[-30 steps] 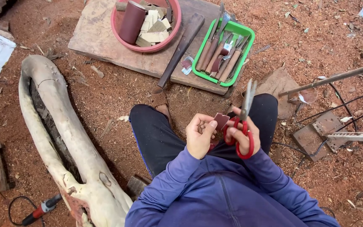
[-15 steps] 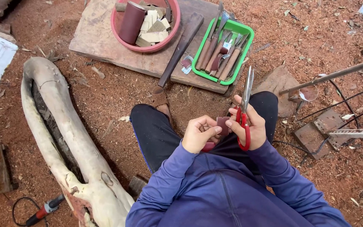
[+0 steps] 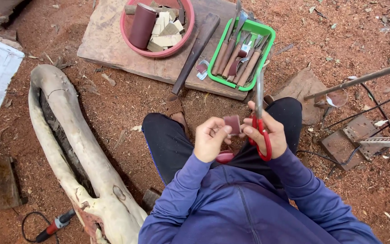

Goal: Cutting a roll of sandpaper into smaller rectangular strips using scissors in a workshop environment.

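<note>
I sit on the ground in dark trousers and a blue long-sleeved top. My right hand (image 3: 267, 131) grips red-handled scissors (image 3: 260, 118) whose blades point up and away from me. My left hand (image 3: 209, 139) pinches a small dark-red square of sandpaper (image 3: 232, 124), held between both hands just left of the scissors. A pinkish-red piece (image 3: 225, 157) lies on my lap below the hands.
A pale carved log (image 3: 75, 153) lies at left. On a wooden board (image 3: 113, 49) stand a red bowl (image 3: 159, 52) with a sandpaper roll and wood blocks, and a green tray (image 3: 267, 34) of chisels. A power tool (image 3: 53, 226) lies bottom left; cables and metal bars at right.
My hands have risen and moved closer together. The sandpaper square now shows flat between my fingers beside the scissors, which stay upright.
</note>
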